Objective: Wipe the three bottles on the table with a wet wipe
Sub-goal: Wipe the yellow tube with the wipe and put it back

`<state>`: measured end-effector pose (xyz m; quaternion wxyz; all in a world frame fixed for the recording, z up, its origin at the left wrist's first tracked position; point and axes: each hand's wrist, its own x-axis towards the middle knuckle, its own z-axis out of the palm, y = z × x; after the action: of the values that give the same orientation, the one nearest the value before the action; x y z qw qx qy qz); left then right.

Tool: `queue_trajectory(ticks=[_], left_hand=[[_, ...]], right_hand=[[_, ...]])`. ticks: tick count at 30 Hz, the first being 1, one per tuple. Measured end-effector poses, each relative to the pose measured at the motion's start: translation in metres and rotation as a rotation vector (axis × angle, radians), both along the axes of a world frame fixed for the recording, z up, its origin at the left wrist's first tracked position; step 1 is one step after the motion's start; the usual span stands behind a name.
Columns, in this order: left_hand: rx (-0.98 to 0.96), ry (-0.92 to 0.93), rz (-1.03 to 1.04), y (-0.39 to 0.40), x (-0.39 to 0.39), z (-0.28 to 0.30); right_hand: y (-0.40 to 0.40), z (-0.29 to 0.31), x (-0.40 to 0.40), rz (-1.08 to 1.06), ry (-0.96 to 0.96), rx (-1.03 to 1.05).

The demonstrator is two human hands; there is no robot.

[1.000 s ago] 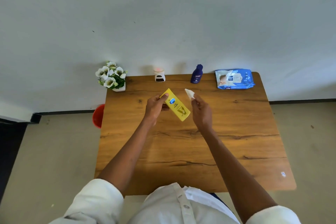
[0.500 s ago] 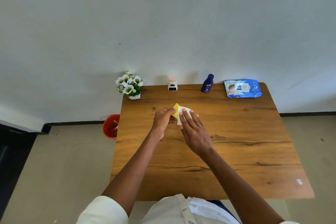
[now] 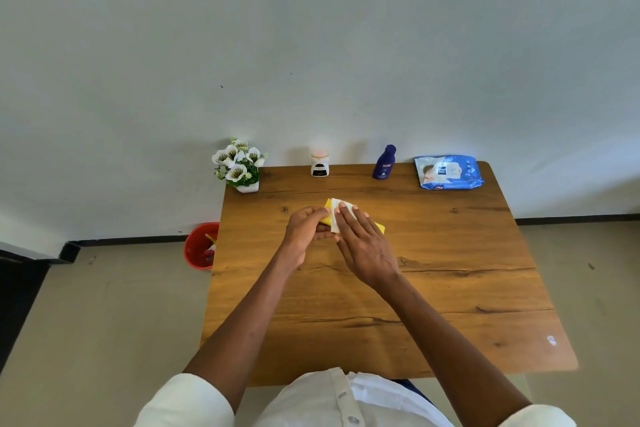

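Observation:
My left hand (image 3: 306, 230) grips a flat yellow bottle (image 3: 379, 227) above the middle of the wooden table (image 3: 450, 270). Only the bottle's two ends show. My right hand (image 3: 363, 243) lies flat over the bottle, fingers extended, pressing a white wet wipe (image 3: 337, 215) against it. A small white bottle with a pink cap (image 3: 319, 163) and a dark blue bottle (image 3: 384, 163) stand upright at the table's far edge by the wall.
A blue pack of wet wipes (image 3: 448, 173) lies at the far right corner. A white pot of white flowers (image 3: 240, 166) stands at the far left corner. A red bin (image 3: 201, 246) sits on the floor left of the table.
A second ago my right hand held the folded wipe beside the bottle. It has since laid the wipe on the yellow bottle and now presses flat over it. The camera view shifted.

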<state>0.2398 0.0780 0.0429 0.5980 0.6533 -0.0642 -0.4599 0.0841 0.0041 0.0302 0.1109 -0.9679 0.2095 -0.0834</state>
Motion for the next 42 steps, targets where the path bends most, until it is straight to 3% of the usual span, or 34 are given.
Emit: queue_trajectory(ticks=[5, 10, 12, 16, 18, 21, 26, 32, 35, 39, 42], left_hand=[[-0.004, -0.02, 0.036, -0.001, 0.003, 0.001], [-0.049, -0.041, -0.033, -0.001, 0.003, 0.004], [-0.078, -0.065, -0.056, -0.001, 0.002, 0.005], [-0.097, -0.12, -0.124, 0.0, 0.001, 0.008], [-0.083, -0.14, -0.148, -0.001, 0.003, 0.01], [-0.067, -0.144, -0.138, -0.002, 0.006, 0.011], [-0.057, -0.078, -0.06, 0.0, 0.015, 0.009], [-0.041, -0.063, -0.025, 0.003, 0.018, 0.007], [-0.031, -0.074, -0.057, -0.002, 0.009, 0.009], [-0.055, -0.083, -0.056, -0.011, -0.004, 0.014], [-0.042, -0.075, -0.011, -0.013, -0.006, 0.016]], right_hand=[[-0.001, -0.004, -0.004, 0.143, 0.0, -0.109], [-0.023, 0.012, 0.003, 0.046, -0.014, 0.085], [-0.03, 0.017, 0.004, -0.055, -0.111, 0.302], [-0.04, 0.03, 0.004, -0.39, -0.278, 1.064], [-0.042, 0.03, 0.002, -0.43, -0.317, 1.236], [-0.037, 0.027, -0.004, -0.39, -0.373, 1.306], [-0.023, 0.01, -0.02, -0.341, -0.42, 1.25], [-0.019, -0.002, -0.031, -0.327, -0.379, 1.038], [-0.02, 0.008, -0.018, -0.3, -0.261, 0.757], [-0.011, 0.013, 0.001, -0.082, -0.159, 0.254], [0.001, 0.008, 0.007, -0.027, -0.009, 0.072]])
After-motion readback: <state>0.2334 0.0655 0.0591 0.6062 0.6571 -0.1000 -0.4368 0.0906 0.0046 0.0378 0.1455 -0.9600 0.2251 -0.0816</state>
